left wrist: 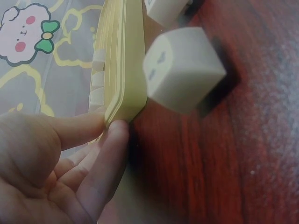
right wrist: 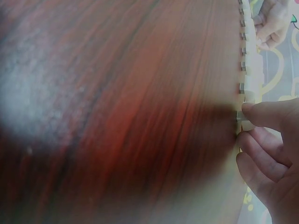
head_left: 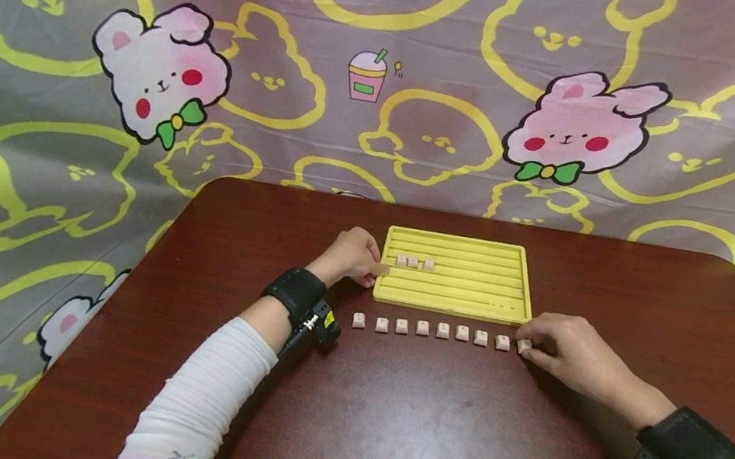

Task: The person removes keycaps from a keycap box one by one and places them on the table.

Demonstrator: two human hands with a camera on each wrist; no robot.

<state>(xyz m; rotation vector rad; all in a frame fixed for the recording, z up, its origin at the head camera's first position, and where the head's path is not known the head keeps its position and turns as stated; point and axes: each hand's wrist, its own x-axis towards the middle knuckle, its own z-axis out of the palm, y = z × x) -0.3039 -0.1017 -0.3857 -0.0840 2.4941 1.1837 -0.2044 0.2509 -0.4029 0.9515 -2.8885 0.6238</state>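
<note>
A yellow ridged tray (head_left: pixel 474 276) lies flat on the table, with three white keycaps (head_left: pixel 412 262) in one of its rows near the left side. My left hand (head_left: pixel 351 255) pinches the tray's left edge; the left wrist view has thumb (left wrist: pixel 81 128) and finger at its corner. Along the tray's near side runs a spaced row of several white keycaps (head_left: pixel 422 328) with small dark marks on top. At the row's right end, my right hand (head_left: pixel 565 350) pinches the last keycap (head_left: pixel 523 346) between thumb and fingers, close over the tabletop.
The dark brown wooden table (head_left: pixel 437 435) reaches back to a grey curtain (head_left: pixel 434 58) printed with yellow outlines and pink rabbits. A black wrist strap (head_left: pixel 295 294) with a small camera sits on the left wrist, another strap (head_left: pixel 689 451) on the right.
</note>
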